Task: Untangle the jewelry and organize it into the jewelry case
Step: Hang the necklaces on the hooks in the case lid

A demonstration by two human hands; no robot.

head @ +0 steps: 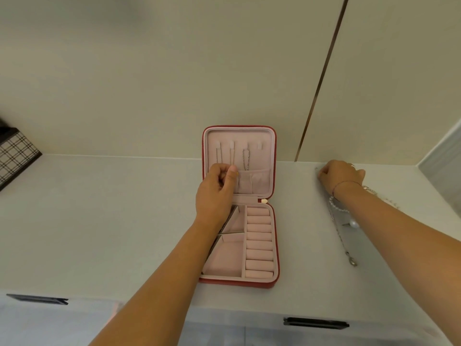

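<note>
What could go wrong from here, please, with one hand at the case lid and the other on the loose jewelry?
The left hand pinches at the lower ends of the hung chains in the upright lid; a tug might pull one off its tab or swing it into its neighbour.
The right hand grips the end of the long chain, which crosses the pearl bracelet on the counter; lifting it may drag the bracelet along and tangle both.

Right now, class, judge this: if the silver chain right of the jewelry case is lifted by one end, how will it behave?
Probably floppy: the silver chain lies in a thin, slightly wavy line, so it should dangle. Likely light, given its fine links. Its clasp end may swing and could snag the pearl bracelet close by.
</note>
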